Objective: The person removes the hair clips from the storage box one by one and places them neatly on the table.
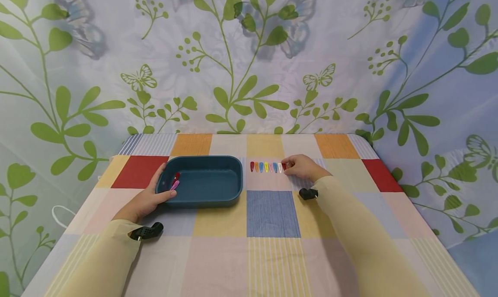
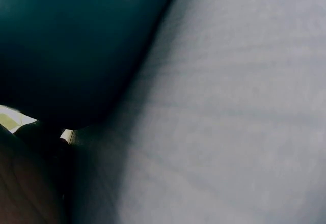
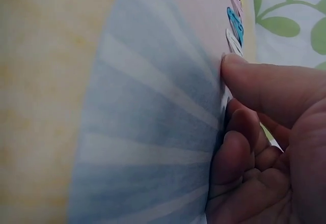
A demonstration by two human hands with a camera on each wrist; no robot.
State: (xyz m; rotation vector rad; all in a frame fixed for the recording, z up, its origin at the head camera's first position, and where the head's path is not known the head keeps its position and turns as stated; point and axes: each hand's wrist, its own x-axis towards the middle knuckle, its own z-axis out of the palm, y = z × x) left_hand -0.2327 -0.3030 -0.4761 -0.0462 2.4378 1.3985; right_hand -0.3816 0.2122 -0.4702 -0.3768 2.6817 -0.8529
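Observation:
Around the left end of a dark teal plastic bin [image 1: 210, 197], my left hand [image 1: 145, 197] holds on, fingers along the left side and thumb at the near rim. Inside the bin, close to that hand, lie a red snap hair clip [image 1: 177, 176] and a pink one [image 1: 175, 185]. My right hand [image 1: 301, 167] pinches a dark red hair clip [image 1: 284, 166] at the right end of a row. A white clip [image 1: 280, 167] is just left of its fingertips. In the right wrist view, the thumb [image 3: 254, 76] hides the pinched clip.
Several other snap clips stand side by side in the row, among them a yellow clip [image 1: 266, 167] and a dark red one [image 1: 252, 166]. A patchwork cloth [image 1: 272, 215] covers the table. A leaf-print curtain [image 1: 249, 59] hangs behind the far edge.

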